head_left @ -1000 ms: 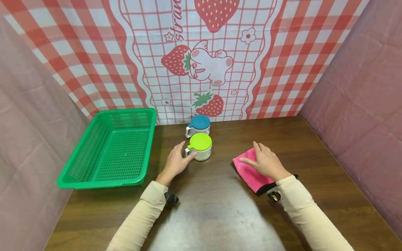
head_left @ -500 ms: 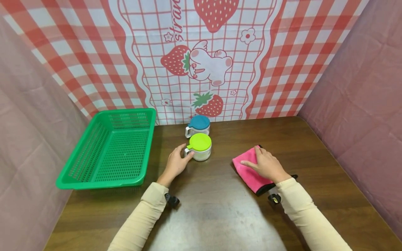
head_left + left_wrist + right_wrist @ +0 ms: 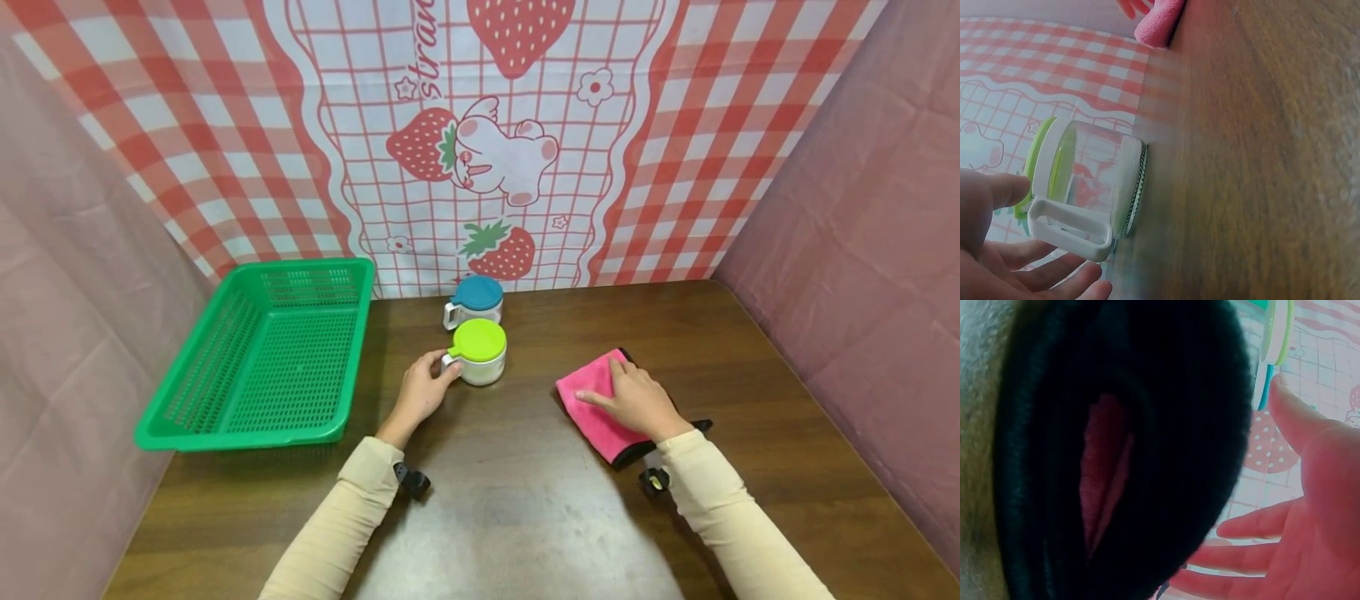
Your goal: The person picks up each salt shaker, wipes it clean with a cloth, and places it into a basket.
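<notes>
So the whole thing kinda hinges on the handle (image 3: 1063,239) of the green-lidded jar (image 3: 482,369), imo. It points toward the left hand (image 3: 418,392), which is right at it, thumb on the near side and fingers on the far side. The loop's long axis runs upright, same as the jar, which stands flat on the desk (image 3: 487,500). Thumb and fingers look apart with the handle between them, so I wouldn't call that a grip, and I honestly can't tell if skin is touching plastic. The left is easily the nearer hand; the right hand (image 3: 641,402) is well off to the right over the folded pink cloth (image 3: 600,425), thumb and fingers spread and not clamped on anything, can't say how firmly it touches, if at all. FWIW the blue-lidded jar (image 3: 478,293) sits just behind the green one, so side clearance matters less than depth.
</notes>
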A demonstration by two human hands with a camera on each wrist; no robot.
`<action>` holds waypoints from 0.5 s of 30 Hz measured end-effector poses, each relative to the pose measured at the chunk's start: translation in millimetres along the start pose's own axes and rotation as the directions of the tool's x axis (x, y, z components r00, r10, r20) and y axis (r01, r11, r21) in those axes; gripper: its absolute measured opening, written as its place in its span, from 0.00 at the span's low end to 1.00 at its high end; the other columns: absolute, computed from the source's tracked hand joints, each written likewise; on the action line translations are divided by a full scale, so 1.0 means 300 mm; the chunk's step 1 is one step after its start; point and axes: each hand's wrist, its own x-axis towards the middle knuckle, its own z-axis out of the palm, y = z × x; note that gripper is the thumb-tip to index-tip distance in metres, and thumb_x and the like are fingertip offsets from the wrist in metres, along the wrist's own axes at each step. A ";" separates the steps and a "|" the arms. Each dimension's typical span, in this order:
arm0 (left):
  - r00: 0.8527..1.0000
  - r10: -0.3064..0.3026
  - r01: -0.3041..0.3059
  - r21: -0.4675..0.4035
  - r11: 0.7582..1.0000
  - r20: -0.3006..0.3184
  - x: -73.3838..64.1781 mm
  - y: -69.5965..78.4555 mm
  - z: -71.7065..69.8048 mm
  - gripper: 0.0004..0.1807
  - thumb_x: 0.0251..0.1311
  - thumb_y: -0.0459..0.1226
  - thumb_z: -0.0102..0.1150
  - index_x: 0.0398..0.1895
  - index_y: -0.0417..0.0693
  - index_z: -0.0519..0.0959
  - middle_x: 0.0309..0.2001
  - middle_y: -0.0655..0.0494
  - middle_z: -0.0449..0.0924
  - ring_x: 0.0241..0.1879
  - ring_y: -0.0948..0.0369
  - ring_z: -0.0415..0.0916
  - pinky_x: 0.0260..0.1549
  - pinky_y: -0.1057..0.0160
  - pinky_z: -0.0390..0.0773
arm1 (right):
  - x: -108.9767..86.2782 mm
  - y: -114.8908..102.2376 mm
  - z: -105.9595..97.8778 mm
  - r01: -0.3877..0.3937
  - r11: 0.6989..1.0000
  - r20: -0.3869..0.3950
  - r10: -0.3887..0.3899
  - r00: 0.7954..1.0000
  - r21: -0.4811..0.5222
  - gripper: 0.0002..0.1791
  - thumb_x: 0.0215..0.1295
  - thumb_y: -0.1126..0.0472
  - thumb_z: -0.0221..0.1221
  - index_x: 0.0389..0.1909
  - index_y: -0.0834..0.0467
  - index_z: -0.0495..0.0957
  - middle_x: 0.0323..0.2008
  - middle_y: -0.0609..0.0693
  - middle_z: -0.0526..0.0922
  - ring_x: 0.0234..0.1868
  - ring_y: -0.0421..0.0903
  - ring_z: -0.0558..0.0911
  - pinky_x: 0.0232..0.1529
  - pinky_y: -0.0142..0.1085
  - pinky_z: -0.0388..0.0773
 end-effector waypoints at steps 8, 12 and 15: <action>1.000 -0.020 0.020 -0.062 0.998 -0.003 -0.002 -0.003 0.007 0.24 0.65 0.41 0.60 0.59 0.35 0.74 0.55 0.37 0.80 0.54 0.46 0.79 0.56 0.51 0.76 | 0.000 0.003 0.012 -0.008 1.000 0.011 0.009 1.000 -0.026 0.53 0.61 0.33 0.57 0.67 0.77 0.58 0.64 0.76 0.65 0.62 0.74 0.68 0.57 0.66 0.67; 1.000 -0.024 0.024 -0.075 0.997 -0.003 -0.004 -0.002 0.008 0.23 0.65 0.40 0.60 0.57 0.34 0.75 0.53 0.36 0.80 0.54 0.46 0.79 0.55 0.51 0.76 | 0.001 0.005 0.018 -0.009 0.999 0.007 0.009 1.000 -0.034 0.52 0.61 0.35 0.59 0.65 0.77 0.59 0.62 0.76 0.67 0.61 0.75 0.69 0.56 0.64 0.69; 1.000 -0.024 0.023 -0.074 0.997 -0.004 -0.002 -0.005 0.011 0.22 0.65 0.40 0.60 0.56 0.34 0.76 0.52 0.36 0.81 0.53 0.46 0.80 0.55 0.50 0.76 | -0.001 0.005 0.024 -0.009 0.999 0.002 0.009 1.000 -0.033 0.52 0.60 0.35 0.60 0.65 0.77 0.59 0.60 0.76 0.67 0.60 0.75 0.69 0.56 0.64 0.70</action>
